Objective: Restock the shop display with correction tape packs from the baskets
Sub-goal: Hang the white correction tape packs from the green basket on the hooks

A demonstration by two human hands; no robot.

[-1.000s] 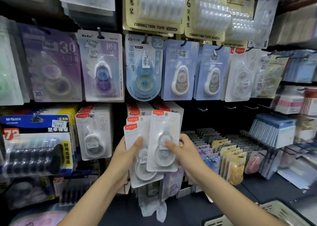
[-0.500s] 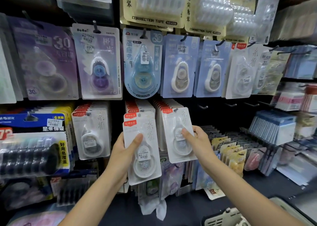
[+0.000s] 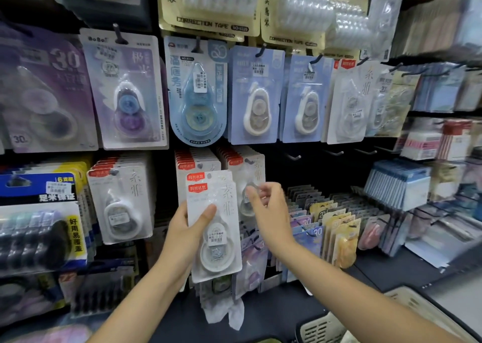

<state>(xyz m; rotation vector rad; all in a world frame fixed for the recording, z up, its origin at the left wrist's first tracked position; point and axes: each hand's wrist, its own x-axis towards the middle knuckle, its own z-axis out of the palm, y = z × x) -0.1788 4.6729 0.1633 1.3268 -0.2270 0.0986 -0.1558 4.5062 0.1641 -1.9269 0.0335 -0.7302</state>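
Your right hand (image 3: 271, 212) has let go of its pack (image 3: 247, 186), now on the hook; fingers apart just beside it. Left hand (image 3: 186, 234) fingers clamp two packs (image 3: 215, 225), thumb in front.

Both forearms bare, no sleeves or jewellery showing.

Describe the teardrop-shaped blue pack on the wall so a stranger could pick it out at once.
Start at the yellow "CORRECTION TAPE" multipack at top centre. Directly below it hangs the blue correction tape pack, between a lilac pack and a rectangular pale-blue pack. Only its card is cut to a rounded teardrop outline.
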